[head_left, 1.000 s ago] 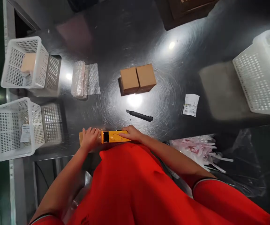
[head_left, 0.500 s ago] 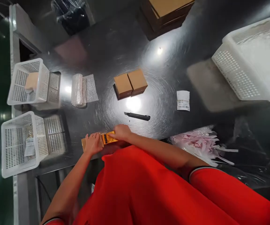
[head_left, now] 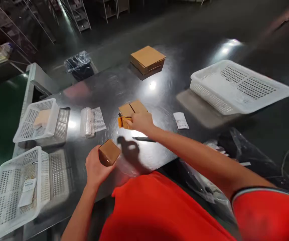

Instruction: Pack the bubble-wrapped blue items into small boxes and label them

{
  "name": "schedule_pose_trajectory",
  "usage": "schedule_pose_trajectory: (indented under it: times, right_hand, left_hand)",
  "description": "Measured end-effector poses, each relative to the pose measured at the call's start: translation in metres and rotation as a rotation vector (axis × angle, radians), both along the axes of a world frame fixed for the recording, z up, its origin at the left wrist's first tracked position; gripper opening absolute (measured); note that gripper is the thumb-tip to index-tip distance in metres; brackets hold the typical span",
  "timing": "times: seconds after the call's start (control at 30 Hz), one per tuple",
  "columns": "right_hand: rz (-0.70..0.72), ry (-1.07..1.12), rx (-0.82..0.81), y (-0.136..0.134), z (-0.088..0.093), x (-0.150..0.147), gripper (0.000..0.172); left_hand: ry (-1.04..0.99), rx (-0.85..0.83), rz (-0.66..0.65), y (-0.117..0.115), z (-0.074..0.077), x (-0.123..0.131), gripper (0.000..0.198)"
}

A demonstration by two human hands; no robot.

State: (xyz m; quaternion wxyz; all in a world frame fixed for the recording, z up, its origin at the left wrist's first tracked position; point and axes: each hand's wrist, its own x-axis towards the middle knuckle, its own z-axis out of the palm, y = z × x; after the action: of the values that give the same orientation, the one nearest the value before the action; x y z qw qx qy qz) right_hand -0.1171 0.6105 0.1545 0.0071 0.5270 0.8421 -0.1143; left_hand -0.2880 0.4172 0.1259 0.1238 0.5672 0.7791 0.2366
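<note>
Head view, looking forward and down over a dark, polished metal surface [head_left: 164, 100]. The left hand [head_left: 95, 169] is closed around a small brown cardboard box [head_left: 109, 152], held tilted just above the near edge of the surface, with the fingers wrapped under it and the thumb at its side. The right hand [head_left: 140, 122] is stretched further out and grips a yellow tape dispenser [head_left: 123, 122], which sits at the near-left side of a pair of small brown boxes [head_left: 131, 108] resting side by side on the surface; whether the dispenser touches them cannot be told. A black utility knife [head_left: 144, 139] lies flat just nearer than the right hand, under the forearm. A white printed label [head_left: 181, 121] lies to the right of the paired boxes. Left of them is a folded stack of bubble wrap [head_left: 92, 121]. Two white perforated baskets stand at the left: the far basket [head_left: 26, 129] holds a pale flat item, the near basket [head_left: 1, 197] a white tagged packet. A large shallow white tray [head_left: 237, 88] occupies the right side. A stack of flat cardboard [head_left: 147, 58] lies at the far edge. Both arms emerge from a red garment [head_left: 159, 214].
</note>
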Motion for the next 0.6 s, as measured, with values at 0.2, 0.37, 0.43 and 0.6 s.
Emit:
schedule_pose_trajectory:
  times: [0.2,0.37,0.43,0.6]
  right_hand:
    - [-0.055,0.301,-0.175,-0.087,-0.046,0.007,0.024]
    - [-0.191,0.313,-0.113,-0.05,-0.112,0.061,0.023]
    - [-0.252,0.276,-0.04,-0.012,-0.134,0.101,0.025]
    - [-0.346,0.185,-0.001,0.089,-0.181,0.174,0.026]
  left_hand:
    - [-0.124,-0.127,0.05,0.025,-0.03,0.017,0.072]
    - [-0.565,-0.014,0.096,0.047,-0.029,0.023,0.079]
    - [-0.931,-0.028,0.27,0.069,-0.039,0.013,0.072]
    - [-1.044,-0.118,0.596,0.152,-0.08,-0.02,0.022]
